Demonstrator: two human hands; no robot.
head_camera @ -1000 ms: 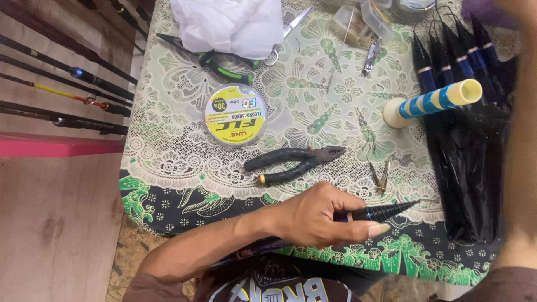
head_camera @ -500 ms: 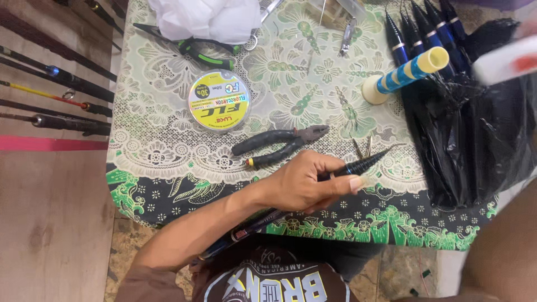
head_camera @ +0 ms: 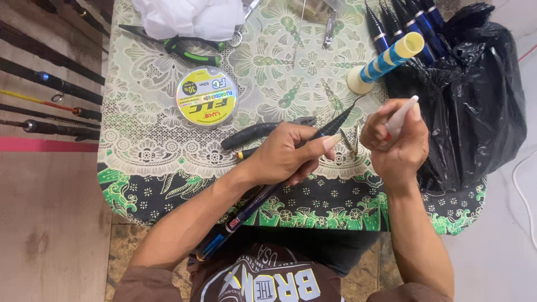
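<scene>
Green-and-cream floral cloth covers the surface [head_camera: 168, 151], with wooden floor to the left where several dark rods [head_camera: 50, 84] lie. At the right edge a black plastic bag [head_camera: 481, 95] sits open, holding a bundle of dark blue rod sections [head_camera: 405, 22] whose ends stick out toward the top. A cream tube with blue and yellow bands [head_camera: 380, 64] leans against the bag's mouth. Near the top left lie a crumpled white cloth [head_camera: 184, 17] and green-handled pliers [head_camera: 184, 47]; a round yellow spool of line [head_camera: 206, 97] rests below them, and black pliers [head_camera: 257, 131] lie beside the left hand.

The left hand [head_camera: 285, 156] comes in from the lower left, forearm raised off the surface, its grip closed around a slim black rod section [head_camera: 330, 126] that slants up to the right, its thin tip near the right hand. The right hand [head_camera: 397, 145] is held upright, fingers curled tight around a small white tube [head_camera: 403, 114] pointing upward.
</scene>
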